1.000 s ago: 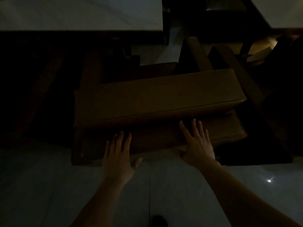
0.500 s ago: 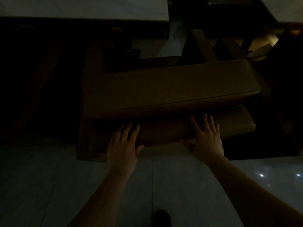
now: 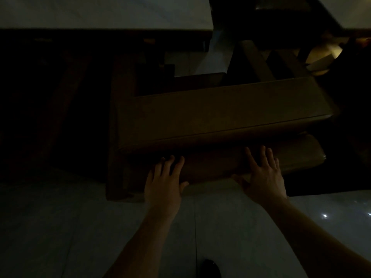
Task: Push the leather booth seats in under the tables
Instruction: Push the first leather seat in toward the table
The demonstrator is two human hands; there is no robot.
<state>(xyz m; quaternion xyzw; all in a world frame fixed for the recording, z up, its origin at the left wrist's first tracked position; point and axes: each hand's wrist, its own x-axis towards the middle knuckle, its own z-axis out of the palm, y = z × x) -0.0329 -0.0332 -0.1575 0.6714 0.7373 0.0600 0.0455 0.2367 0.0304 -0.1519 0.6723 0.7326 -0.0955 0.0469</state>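
Note:
The room is very dark. A brown leather booth seat [image 3: 220, 113] lies across the middle of the view, its padded top above a lower front panel. My left hand [image 3: 163, 181] rests flat, fingers spread, against the left part of that front panel. My right hand [image 3: 263, 175] presses flat on the panel further right, its thumb at the lower edge. Neither hand grips anything. A pale table top [image 3: 104, 13] stretches across the upper left, beyond the seat. The seat's far edge lies in shadow below it.
A second pale table top [image 3: 349, 11] shows at the top right. Dark wooden legs and braces [image 3: 259, 59] cross behind the seat. Another dark seat [image 3: 60, 97] sits at the left. Pale glossy floor tiles [image 3: 60, 227] run under my arms, with a dark shoe [image 3: 210, 267] at the bottom.
The seat has slid away from me, toward the table, and shifted to the right in view. Both hands stayed flat on its front panel and followed it.

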